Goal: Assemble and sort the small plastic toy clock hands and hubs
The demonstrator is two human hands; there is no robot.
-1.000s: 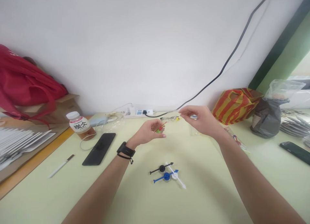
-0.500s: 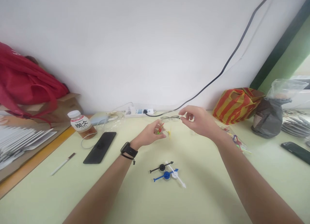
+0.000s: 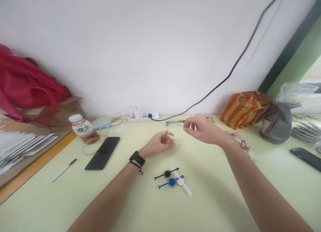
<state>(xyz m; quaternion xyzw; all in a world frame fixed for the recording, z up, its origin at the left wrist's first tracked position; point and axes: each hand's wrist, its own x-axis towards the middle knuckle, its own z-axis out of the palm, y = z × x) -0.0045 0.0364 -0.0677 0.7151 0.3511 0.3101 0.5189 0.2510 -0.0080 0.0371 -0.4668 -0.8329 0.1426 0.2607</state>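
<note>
My left hand, with a black watch on its wrist, is curled shut around small red, green and yellow plastic pieces just above the pale green table. My right hand hovers close to its right, thumb and forefinger pinched together; what they hold is too small to see. Nearer to me lie three pointer-shaped plastic parts, a black one, a blue one and a white one, overlapping on the table.
A black phone, a drink bottle and a white pen lie to the left. A power strip and glasses sit by the wall. A striped bag, a grey bag and another phone are right.
Both hands have come lower and nearer each other. My left hand has moved right towards the table; my right hand has dropped from above the glasses.
</note>
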